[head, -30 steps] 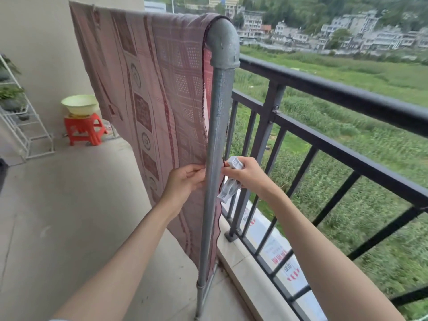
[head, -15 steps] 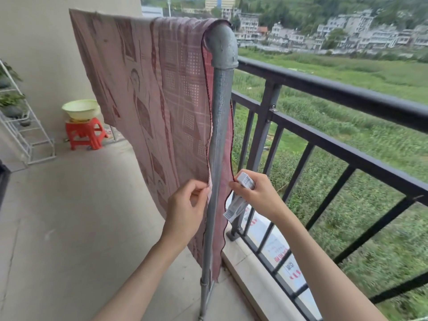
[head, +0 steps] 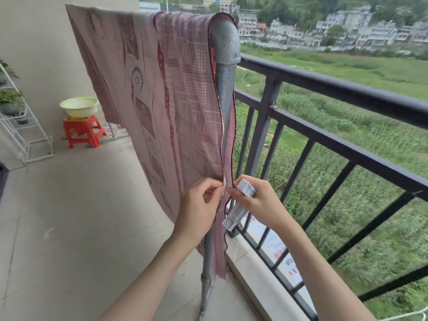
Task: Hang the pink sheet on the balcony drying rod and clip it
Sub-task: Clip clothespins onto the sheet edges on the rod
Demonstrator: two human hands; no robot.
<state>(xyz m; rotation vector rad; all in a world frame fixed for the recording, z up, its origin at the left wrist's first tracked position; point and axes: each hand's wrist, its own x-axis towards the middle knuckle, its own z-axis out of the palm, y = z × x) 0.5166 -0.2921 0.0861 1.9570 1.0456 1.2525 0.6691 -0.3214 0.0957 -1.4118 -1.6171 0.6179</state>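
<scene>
The pink patterned sheet [head: 162, 93] hangs over the grey metal drying rod [head: 225, 40], draped down both sides of its upright post. My left hand [head: 199, 205] pinches the near side edge of the sheet at waist height. My right hand [head: 257, 200] pinches the other hanging edge with thumb and forefinger, and its remaining fingers hold a bunch of grey-white clips [head: 238, 209]. Both edges are drawn together in front of the post, which they partly hide.
A black balcony railing [head: 347, 96] runs along the right, close behind the post. At the far left stand a red stool [head: 82, 133] carrying a pale green basin [head: 80, 105] and a white plant rack [head: 25, 133]. Bare concrete floor [head: 81, 216] lies to the left.
Both hands have slid lower along the sheet's side edges and drawn them together in front of the post. The sheet's lower part has swung toward me.
</scene>
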